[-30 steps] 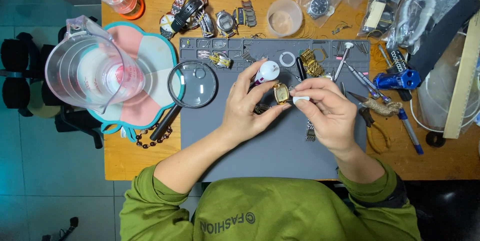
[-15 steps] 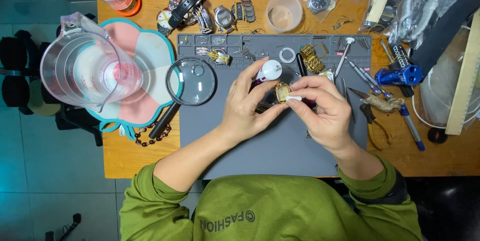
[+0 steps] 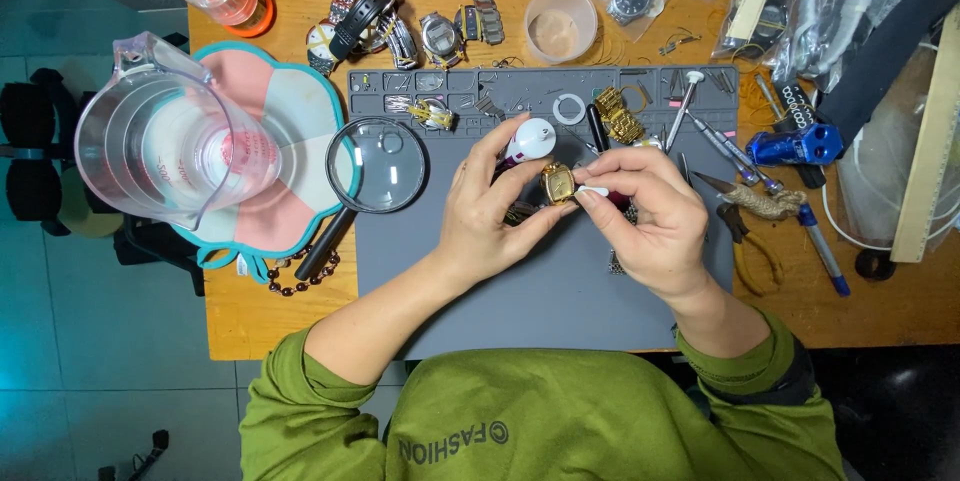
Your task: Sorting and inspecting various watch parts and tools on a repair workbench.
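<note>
Left hand (image 3: 490, 216) pinches gold watch (image 3: 557, 182), strap hidden behind fingers. Right hand (image 3: 655, 221) closed on small white piece (image 3: 592, 190), kind unclear. Grey mat (image 3: 560, 291) beneath.

Your top: olive-green sweatshirt, long sleeves, soft loose fabric. Your left sleeve (image 3: 290, 391) pushed up above mid-forearm, bunched in thick folds. Your right sleeve (image 3: 755, 366) ends at ribbed cuff near wrist, dark inner layer peeking at its edge. Dark printed lettering with small round emblem across your chest, upside down in head view. Your left hand (image 3: 490, 206) and right hand (image 3: 650, 216) bare: no gloves, no rings visible
</note>
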